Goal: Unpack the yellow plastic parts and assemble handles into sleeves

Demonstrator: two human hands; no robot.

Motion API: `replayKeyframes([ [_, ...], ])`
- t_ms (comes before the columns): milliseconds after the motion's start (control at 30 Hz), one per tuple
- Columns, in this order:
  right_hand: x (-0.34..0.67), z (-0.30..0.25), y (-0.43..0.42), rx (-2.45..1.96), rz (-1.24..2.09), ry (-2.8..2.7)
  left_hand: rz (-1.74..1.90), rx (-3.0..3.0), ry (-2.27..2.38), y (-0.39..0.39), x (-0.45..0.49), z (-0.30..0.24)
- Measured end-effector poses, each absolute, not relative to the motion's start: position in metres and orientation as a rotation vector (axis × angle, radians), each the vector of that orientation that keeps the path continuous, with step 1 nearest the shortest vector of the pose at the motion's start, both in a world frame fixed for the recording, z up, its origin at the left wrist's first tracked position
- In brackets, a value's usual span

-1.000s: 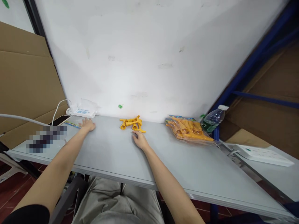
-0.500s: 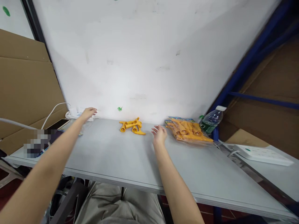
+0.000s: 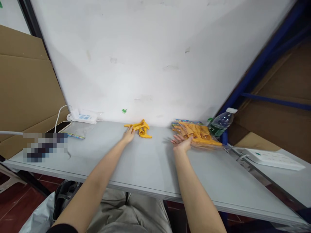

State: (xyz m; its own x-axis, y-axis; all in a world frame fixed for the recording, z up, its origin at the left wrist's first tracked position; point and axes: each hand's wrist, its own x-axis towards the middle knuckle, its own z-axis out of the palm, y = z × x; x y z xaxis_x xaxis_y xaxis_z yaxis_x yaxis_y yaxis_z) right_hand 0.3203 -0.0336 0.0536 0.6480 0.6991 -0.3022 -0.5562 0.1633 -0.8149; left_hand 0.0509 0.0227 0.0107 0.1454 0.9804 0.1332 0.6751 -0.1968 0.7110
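Several yellow plastic pieces (image 3: pixel 143 129) with hollow, cone-like ends lie in a small pile at the middle of the table. My left hand (image 3: pixel 128 135) is at the left side of this pile, its fingers closed around one piece and partly covering it. More yellow pieces fill a clear plastic bag (image 3: pixel 200 134) with a colourful header, lying to the right against the wall. At that bag's front left corner is my right hand (image 3: pixel 181 143), palm turned up and fingers spread, with the thumb side touching or nearly touching the plastic.
Behind the bag a clear bottle (image 3: pixel 222 122) with a white cap leans by a blue metal frame. White power strips sit at the back left (image 3: pixel 85 116) and far right (image 3: pixel 274 159). A phone (image 3: pixel 59 127), cable and flat clear packaging (image 3: pixel 84 129) lie left, beside cardboard (image 3: pixel 26 87).
My left hand has come from the back left to the yellow pieces, which have shifted slightly. The right hand has moved right, up to the bag. Clear packaging now shows at the left.
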Motion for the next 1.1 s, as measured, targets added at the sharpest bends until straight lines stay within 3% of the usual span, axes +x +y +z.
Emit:
replayKeyframes([
  [233, 0.323, 0.064, -0.04, -1.097, 0.877, -0.129, 0.675, 1.872, 1.766, 0.005, 0.066, 0.018],
  [567, 0.326, 0.073, -0.042, -0.901, 1.055, -0.105, 0.748, 2.13, 1.926, -0.021, 0.077, 0.028],
  [1100, 0.336, 0.081, -0.048, -1.016, 0.842, -0.009, 0.827, 2.196, 1.901, -0.024, 0.076, 0.026],
])
